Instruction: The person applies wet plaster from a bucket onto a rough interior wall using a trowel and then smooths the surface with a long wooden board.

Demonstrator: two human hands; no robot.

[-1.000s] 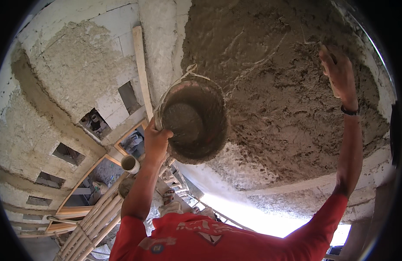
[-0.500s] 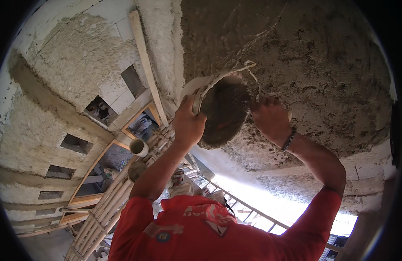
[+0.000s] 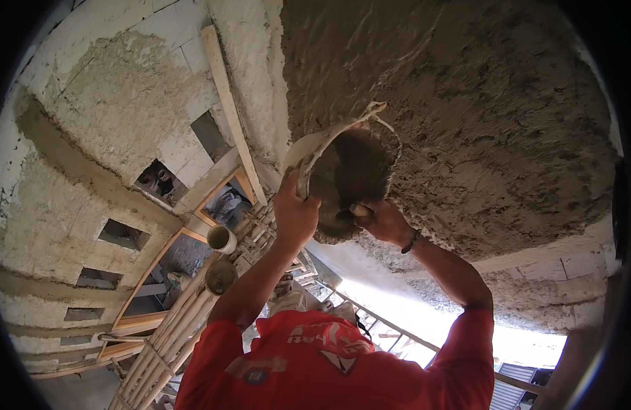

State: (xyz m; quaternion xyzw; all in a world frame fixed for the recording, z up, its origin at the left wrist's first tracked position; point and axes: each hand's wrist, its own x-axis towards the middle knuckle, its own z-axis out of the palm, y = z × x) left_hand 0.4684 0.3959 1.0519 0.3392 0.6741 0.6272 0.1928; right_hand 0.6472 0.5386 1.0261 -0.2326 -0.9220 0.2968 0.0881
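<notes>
My left hand (image 3: 296,210) grips the rim of a mortar-caked bucket (image 3: 303,152), thumb inside and fingers outside. The bucket is tilted, its opening facing me, with wet grey mortar (image 3: 360,164) inside. A rope handle (image 3: 396,140) hangs over its far side. At the bucket's near right edge my right hand (image 3: 385,223) is closed around the pale handle of a trowel (image 3: 360,210); the blade is hidden or cannot be told from the mortar. Just beyond the bucket spreads a wall coated with wet mortar (image 3: 466,123).
A long wooden batten (image 3: 227,96) leans at the corner with a rough block wall (image 3: 117,89) on the left. Below are a pale bucket (image 3: 222,239), a second mortar-filled container (image 3: 220,276), and bamboo poles (image 3: 166,335). Bright daylight enters at the lower right past a railing (image 3: 390,324).
My right hand has moved left and down from the wall side of the bucket to its near edge, bringing the trowel handle over the opening. My left hand keeps its grip on the rim.
</notes>
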